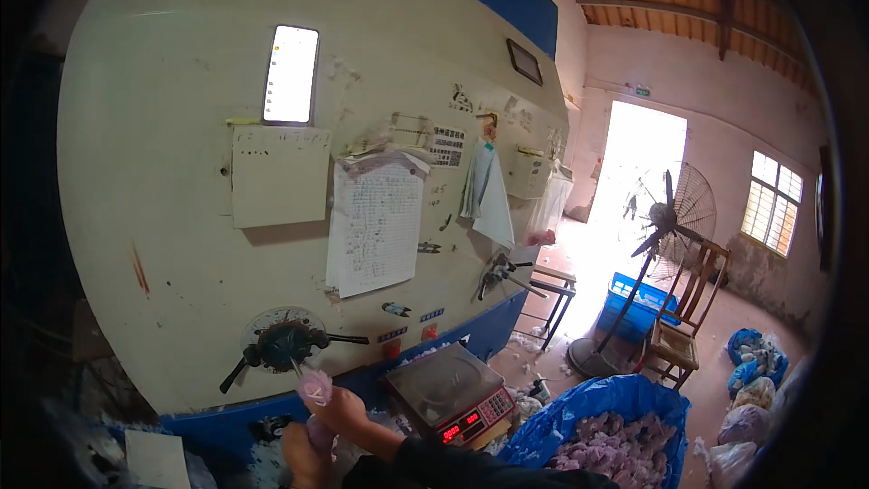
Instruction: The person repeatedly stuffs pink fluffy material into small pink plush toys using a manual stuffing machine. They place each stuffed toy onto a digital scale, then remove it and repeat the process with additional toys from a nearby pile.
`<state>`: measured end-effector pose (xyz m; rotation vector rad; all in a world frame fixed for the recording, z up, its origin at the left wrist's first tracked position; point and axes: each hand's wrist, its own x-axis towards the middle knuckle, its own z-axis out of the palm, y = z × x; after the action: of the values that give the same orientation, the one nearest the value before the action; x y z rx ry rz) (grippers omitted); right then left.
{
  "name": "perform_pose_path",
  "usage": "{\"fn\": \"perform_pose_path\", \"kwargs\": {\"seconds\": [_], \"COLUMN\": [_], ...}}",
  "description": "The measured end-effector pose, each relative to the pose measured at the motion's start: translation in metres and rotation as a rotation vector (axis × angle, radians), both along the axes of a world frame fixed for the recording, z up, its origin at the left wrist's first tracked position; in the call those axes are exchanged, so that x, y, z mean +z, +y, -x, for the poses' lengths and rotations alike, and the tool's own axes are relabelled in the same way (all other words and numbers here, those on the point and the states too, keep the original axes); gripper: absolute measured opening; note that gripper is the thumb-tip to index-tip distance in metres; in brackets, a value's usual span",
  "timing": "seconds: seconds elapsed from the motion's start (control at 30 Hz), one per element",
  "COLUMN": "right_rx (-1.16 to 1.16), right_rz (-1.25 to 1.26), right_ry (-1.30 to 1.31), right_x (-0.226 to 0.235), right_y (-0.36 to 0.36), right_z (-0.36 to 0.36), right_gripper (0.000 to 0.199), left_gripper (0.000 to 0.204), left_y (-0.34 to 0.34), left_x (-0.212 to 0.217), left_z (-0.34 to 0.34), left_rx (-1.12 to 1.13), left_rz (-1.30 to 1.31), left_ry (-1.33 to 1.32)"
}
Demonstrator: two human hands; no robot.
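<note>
A pale pink, soft-looking plush piece (314, 387) sits at the tip of a thin metal nozzle (296, 366). This nozzle juts from a dark round fitting (282, 344) with black lever handles on the big cream machine. My right hand (344, 411) is closed round the pink piece just below the nozzle tip. Lower and to the left, my left hand (306, 455) is wrapped round the piece's lower part, which shows between both hands. Its fingers are partly hidden.
Right of my hands lies a red digital scale (450, 393). A blue-lined container (665, 396) holds lilac fluffy pieces. Papers (378, 222) and a lit phone (291, 74) are on the machine. Beyond stand a fan (665, 215), a wooden chair (674, 344) and a blue crate (625, 308).
</note>
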<state>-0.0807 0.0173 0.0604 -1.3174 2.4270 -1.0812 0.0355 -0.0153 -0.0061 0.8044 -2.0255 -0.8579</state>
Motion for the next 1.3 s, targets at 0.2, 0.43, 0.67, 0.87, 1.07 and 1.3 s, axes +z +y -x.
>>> {"fn": "perform_pose_path", "kwargs": {"seconds": [0.2, 0.43, 0.67, 0.87, 1.07, 1.3], "right_rx": [0.512, 0.856, 0.734, 0.878, 0.635, 0.385], "right_rz": [0.111, 0.249, 0.089, -0.006, 0.125, 0.191], "right_ry": [-0.633, -1.681, -0.726, 0.02, 0.239, 0.316], "right_x": [-0.053, -0.068, -0.042, -0.036, -0.028, -0.025], "right_y": [0.045, 0.071, 0.074, 0.076, 0.049, -0.017], "right_z": [0.066, 0.023, 0.022, 0.01, 0.008, 0.033], "right_gripper": [0.048, 0.045, 0.048, 0.029, 0.022, 0.017], "left_gripper": [0.043, 0.046, 0.056, 0.047, 0.042, 0.038], "left_y": [0.008, -0.012, 0.044, 0.018, -0.008, 0.002], "left_x": [0.032, -0.106, 0.008, -0.015, -0.048, 0.008], "left_z": [0.0, 0.017, -0.019, -0.021, 0.013, -0.004], "left_rx": [-0.294, -0.266, -0.331, -0.435, -0.344, -0.304], "left_rz": [-0.534, -0.346, -1.224, -1.722, -0.97, -1.048], "left_ry": [0.448, 0.257, 0.58, 0.54, 0.498, 0.355]}}
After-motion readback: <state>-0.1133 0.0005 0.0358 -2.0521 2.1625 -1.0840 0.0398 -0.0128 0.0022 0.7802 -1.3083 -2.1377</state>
